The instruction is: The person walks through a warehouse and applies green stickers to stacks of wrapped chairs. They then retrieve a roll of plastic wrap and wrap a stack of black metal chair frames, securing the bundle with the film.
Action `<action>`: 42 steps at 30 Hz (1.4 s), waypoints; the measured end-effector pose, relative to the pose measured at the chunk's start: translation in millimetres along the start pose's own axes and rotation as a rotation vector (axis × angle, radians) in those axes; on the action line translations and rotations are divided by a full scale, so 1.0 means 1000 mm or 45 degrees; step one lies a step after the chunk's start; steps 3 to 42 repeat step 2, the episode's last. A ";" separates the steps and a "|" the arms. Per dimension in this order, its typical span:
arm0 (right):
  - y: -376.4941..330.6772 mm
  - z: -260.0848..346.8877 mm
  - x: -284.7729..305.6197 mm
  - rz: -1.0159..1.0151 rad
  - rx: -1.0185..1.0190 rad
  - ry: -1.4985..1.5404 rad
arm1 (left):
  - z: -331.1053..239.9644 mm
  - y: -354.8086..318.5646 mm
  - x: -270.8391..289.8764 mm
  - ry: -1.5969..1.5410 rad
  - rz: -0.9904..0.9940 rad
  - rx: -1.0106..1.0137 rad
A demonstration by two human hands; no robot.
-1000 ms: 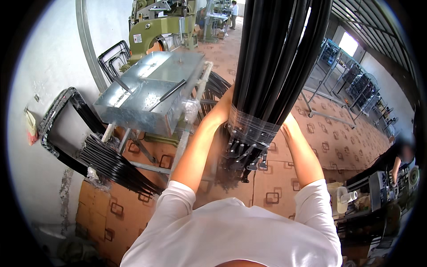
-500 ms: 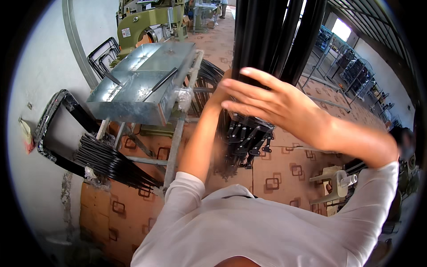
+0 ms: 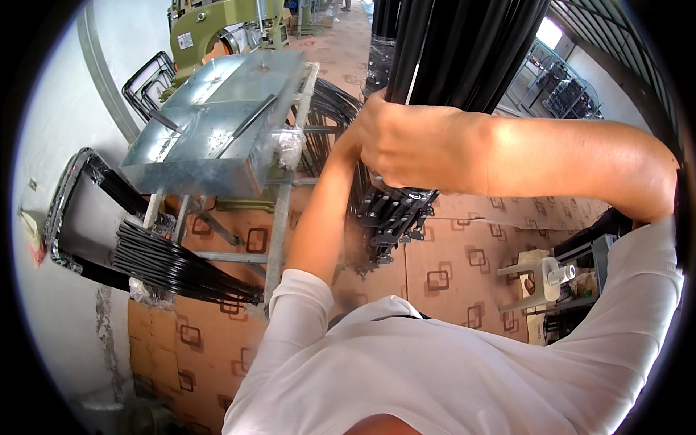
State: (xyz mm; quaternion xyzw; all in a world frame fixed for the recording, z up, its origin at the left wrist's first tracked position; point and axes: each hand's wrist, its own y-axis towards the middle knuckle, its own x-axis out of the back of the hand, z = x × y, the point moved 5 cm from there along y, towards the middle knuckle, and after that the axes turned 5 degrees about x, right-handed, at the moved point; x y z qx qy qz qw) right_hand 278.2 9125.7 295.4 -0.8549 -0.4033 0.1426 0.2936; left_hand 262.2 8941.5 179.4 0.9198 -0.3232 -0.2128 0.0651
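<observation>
While the right hand (image 3: 413, 148) lay clenched across the front of the bundle of black tubes (image 3: 464, 51), its fingers wrapped around the tubes near where they emerged from their bracketed lower ends (image 3: 395, 217), the left hand (image 3: 353, 138) was pressed against the bundle's left side, mostly hidden behind the right one. Whether the left fingers were closed on the tubes or only braced against them could not be told. The bundle stood upright in front of the person, above the tiled floor (image 3: 449, 268) and just beside the right edge of the metal counter (image 3: 217, 109).

As a judgement, the handling was in mid-course: the bundle was firmly gripped and gathered, but it was neither set down nor laid with the other black tubes (image 3: 174, 264) resting on the lower rails of the frame under the counter.

The top of the bundle ran out of the picture's upper edge. A clear wrap seemed to cover part of it, though this was hard to make out. The green machine (image 3: 217, 29) behind the counter was cut off too.
</observation>
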 end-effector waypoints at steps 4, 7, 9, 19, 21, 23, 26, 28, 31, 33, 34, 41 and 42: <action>0.002 -0.003 -0.006 0.001 0.005 -0.002 | 0.001 0.003 0.005 -0.015 -0.002 0.012; 0.002 -0.003 -0.006 0.001 0.005 -0.002 | 0.001 0.003 0.005 -0.015 -0.002 0.012; 0.002 -0.003 -0.006 0.001 0.005 -0.002 | 0.001 0.003 0.005 -0.015 -0.002 0.012; 0.002 -0.003 -0.006 0.001 0.005 -0.002 | 0.001 0.003 0.005 -0.015 -0.002 0.012; 0.002 -0.003 -0.006 0.001 0.005 -0.002 | 0.001 0.003 0.005 -0.015 -0.002 0.012; 0.002 -0.003 -0.006 0.001 0.005 -0.002 | 0.001 0.003 0.005 -0.015 -0.002 0.012; 0.002 -0.003 -0.006 0.001 0.005 -0.002 | 0.001 0.003 0.005 -0.015 -0.002 0.012; 0.002 -0.003 -0.006 0.001 0.005 -0.002 | 0.001 0.003 0.005 -0.015 -0.002 0.012; 0.002 -0.003 -0.006 0.001 0.005 -0.002 | 0.001 0.003 0.005 -0.015 -0.002 0.012; 0.002 -0.003 -0.006 0.001 0.005 -0.002 | 0.001 0.003 0.005 -0.015 -0.002 0.012; 0.002 -0.003 -0.006 0.001 0.005 -0.002 | 0.001 0.003 0.005 -0.015 -0.002 0.012; 0.002 -0.003 -0.006 0.001 0.005 -0.002 | 0.001 0.003 0.005 -0.015 -0.002 0.012; 0.002 -0.003 -0.006 0.001 0.005 -0.002 | 0.001 0.003 0.005 -0.015 -0.002 0.012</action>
